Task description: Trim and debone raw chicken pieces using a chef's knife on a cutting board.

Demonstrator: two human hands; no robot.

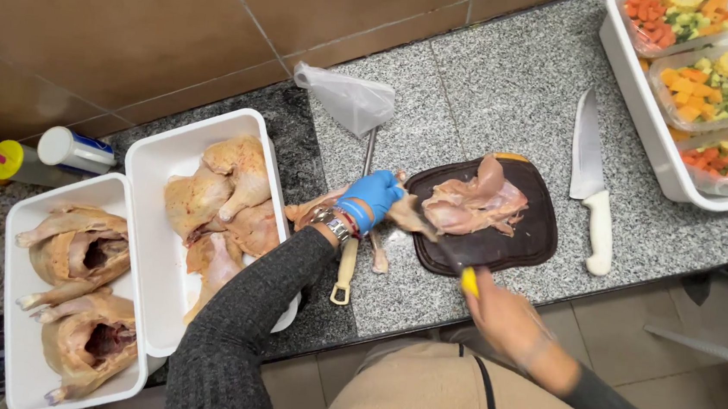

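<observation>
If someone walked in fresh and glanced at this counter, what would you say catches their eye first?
Probably the left hand in its bright blue glove, pinning raw chicken meat on the dark cutting board mid-counter, while the bare right hand works a yellow-handled knife at the board's near edge. Next, the two white tubs of chicken on the left, and the colourful vegetable packs at top right.

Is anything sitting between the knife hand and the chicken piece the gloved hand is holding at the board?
Nothing visible. The right hand holds the yellow-handled knife with its blade already against the chicken piece gripped by the gloved left hand at the dark cutting board.
</observation>
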